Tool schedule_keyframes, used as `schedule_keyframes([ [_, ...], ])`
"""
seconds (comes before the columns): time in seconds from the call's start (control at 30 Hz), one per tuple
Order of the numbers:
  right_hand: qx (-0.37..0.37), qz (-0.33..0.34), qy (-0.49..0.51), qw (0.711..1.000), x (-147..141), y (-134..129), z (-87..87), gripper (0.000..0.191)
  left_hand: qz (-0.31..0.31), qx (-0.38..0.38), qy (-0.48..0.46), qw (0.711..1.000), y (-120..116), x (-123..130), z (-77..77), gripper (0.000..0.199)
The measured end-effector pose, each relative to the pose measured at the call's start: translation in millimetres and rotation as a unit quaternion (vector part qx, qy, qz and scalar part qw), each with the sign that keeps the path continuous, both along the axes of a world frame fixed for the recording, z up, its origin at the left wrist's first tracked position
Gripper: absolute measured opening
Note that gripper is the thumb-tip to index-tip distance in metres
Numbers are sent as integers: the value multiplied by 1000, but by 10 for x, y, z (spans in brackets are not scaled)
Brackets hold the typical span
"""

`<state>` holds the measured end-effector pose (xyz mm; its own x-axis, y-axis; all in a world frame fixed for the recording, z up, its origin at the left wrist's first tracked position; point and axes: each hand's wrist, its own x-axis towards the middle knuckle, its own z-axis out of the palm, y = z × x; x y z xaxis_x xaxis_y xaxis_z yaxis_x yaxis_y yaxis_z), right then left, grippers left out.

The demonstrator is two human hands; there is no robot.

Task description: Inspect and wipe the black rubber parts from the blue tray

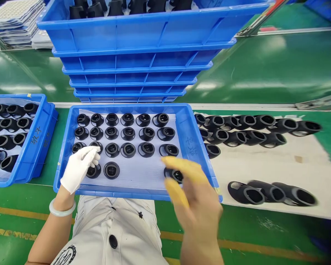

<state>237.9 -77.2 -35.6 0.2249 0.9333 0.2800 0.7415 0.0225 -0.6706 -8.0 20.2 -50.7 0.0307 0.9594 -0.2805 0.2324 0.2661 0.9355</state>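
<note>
A blue tray (pixel 200 147) lined with white sheet holds rows of black cup-like parts (pixel 127 133). My left hand (pixel 81 165), in a white glove, is over its left side beside the front-row parts, thumb and fingers drawn together; whatever may be between them is hidden. Blurred by motion, my right hand (pixel 194 191) wears yellow covers on thumb and index finger. These are spread apart beside a black part (pixel 178 175) at the tray's front right, with nothing seen between them. The front row has a gap between this part and the two at its left.
Stacked blue trays (pixel 138 33) rise behind the lined tray. Another tray of black parts (pixel 38 147) stands at the left. On a pale sheet (pixel 278 162) at the right lie more black parts (pixel 273 193). White sheets (pixel 16 22) are piled at the back left.
</note>
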Motion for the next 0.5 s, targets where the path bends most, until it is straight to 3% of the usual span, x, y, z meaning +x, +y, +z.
schedule_keyframes([
  [0.07, -76, -49, -71, 993, 219, 164, -227, 34, 4, -1, -3, 1000, 7, 2, 7, 33],
  [0.13, -196, -94, -191, 957, 425, 212, -456, 40, 6, -8, -10, 1000, 12, 24, 22, 33],
  [0.23, -356, -79, -293, 884, 609, 161, -706, 40, 9, -23, -16, 1000, 20, 78, 50, 32],
  [0.3, -397, -56, -306, 864, 640, 127, -777, 33, 4, -32, -16, 999, 24, 110, 59, 31],
  [0.4, -362, -53, -303, 880, 588, 125, -740, 27, -11, -41, -5, 999, 14, 153, 44, 32],
  [0.5, -257, -35, -245, 934, 410, 158, -583, 40, -57, -55, 2, 997, -26, 223, 10, 35],
])
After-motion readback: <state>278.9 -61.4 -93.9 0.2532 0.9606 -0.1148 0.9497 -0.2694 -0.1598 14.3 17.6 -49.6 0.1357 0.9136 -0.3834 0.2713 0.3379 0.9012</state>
